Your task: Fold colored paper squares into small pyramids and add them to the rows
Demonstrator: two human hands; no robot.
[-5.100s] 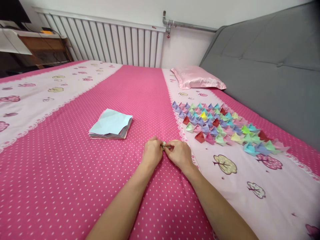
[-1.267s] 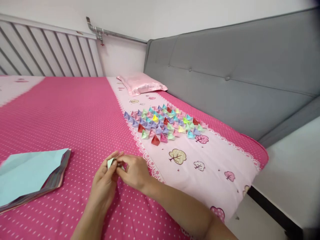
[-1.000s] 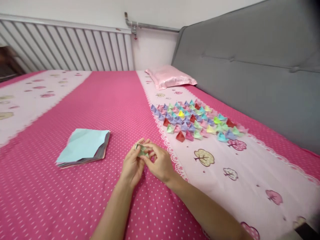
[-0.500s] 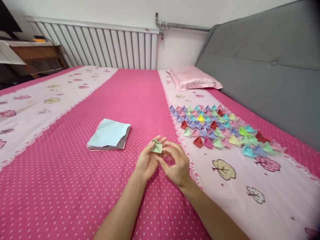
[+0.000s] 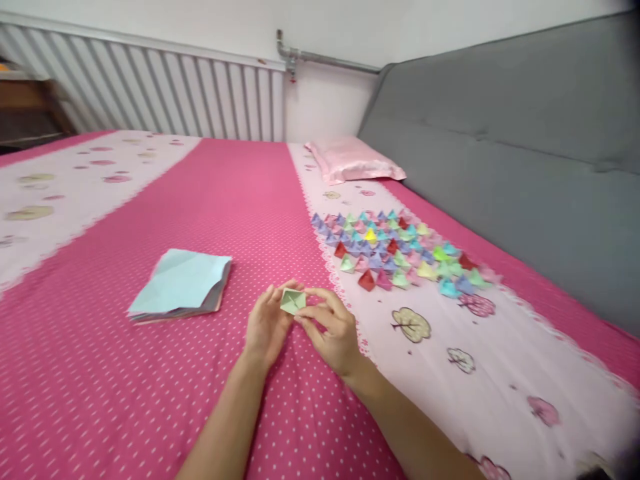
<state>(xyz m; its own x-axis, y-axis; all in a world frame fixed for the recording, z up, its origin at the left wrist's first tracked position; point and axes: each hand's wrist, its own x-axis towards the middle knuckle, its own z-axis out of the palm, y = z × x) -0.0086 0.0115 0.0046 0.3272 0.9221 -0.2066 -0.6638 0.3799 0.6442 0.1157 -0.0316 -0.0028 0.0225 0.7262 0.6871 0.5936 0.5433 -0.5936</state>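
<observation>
Small green paper [image 5: 293, 301], folded, just below the middle of the frame, held up over the bed cover [image 5: 240, 177]. Looks like a folding step, with the little shape open like a tiny box and a line showing across the inside. Just left of the paper, left hand [image 5: 267, 331] with palm turned up, fingers loosely spread and partly tucked behind; cannot tell about any touch back there. On the other side, right hand [image 5: 336, 333] with thumb and finger pinching the lower right corner. Seems to call next for a soft, light press, with no squashing of the thin sides.

On the bed cover, at left, pile of square paper [image 5: 185, 277], pale blue on top, a bit messy at the edges. Down the middle, bright pink with white dots. Right of the middle, rows of paper boats [image 5: 393, 247] in many colours, close together on a pale band with printed trees.

Around the room, at upper left, bit of brown table [image 5: 23, 95]; next, white heater [image 5: 165, 93]; at top middle, grey pipe [image 5: 335, 62]; under the pipe and to the right, shiny pink pillow [image 5: 353, 160]; filling the upper right, big grey headboard [image 5: 500, 153].
</observation>
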